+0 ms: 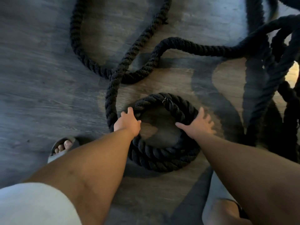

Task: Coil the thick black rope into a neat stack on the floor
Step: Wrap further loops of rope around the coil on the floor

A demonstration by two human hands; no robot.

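Note:
A thick black twisted rope (155,153) lies partly wound into a round coil on the grey wood floor, a couple of turns stacked. My left hand (128,122) grips the coil's left side, fingers curled over the rope. With its fingers spread, my right hand (198,125) presses flat on the right side. Loose rope (113,88) leads off the coil's left edge and snakes in wide loops toward the far floor.
More heavy black rope (276,65) hangs or piles in a tangle at the right edge. My left foot in a grey slide (62,146) stands left of the coil. My right foot (224,210) is at the lower right. Bare floor (40,70) spreads to the left.

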